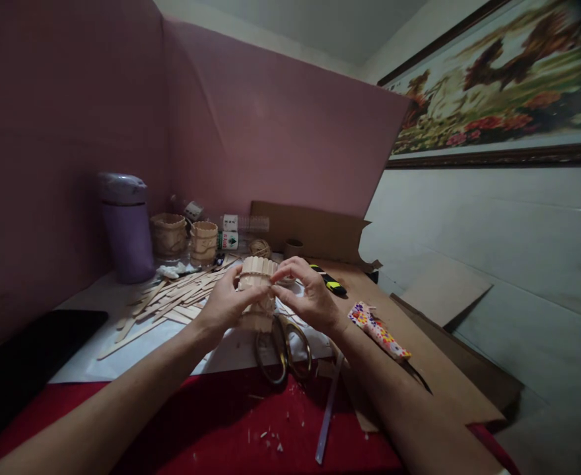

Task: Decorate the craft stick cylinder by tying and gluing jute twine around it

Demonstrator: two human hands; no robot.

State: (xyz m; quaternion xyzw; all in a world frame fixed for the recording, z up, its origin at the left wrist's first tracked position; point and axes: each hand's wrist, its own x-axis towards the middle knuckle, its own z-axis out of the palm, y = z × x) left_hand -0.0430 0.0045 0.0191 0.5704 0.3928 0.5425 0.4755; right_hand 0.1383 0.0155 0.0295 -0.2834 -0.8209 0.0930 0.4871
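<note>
Left arm: bare forearm reaching in from the lower left, angled up toward the centre.
Left hand: fingers curled inward, thumb raised, gripping.
Right arm: bare forearm entering from the lower right.
Right hand: palm down, fingertips pinching, close to the left fingertips.

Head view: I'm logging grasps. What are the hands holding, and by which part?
A small wooden-stick cup: the left hand grips its left side, the right hand pinches the twine band near its top.
</note>
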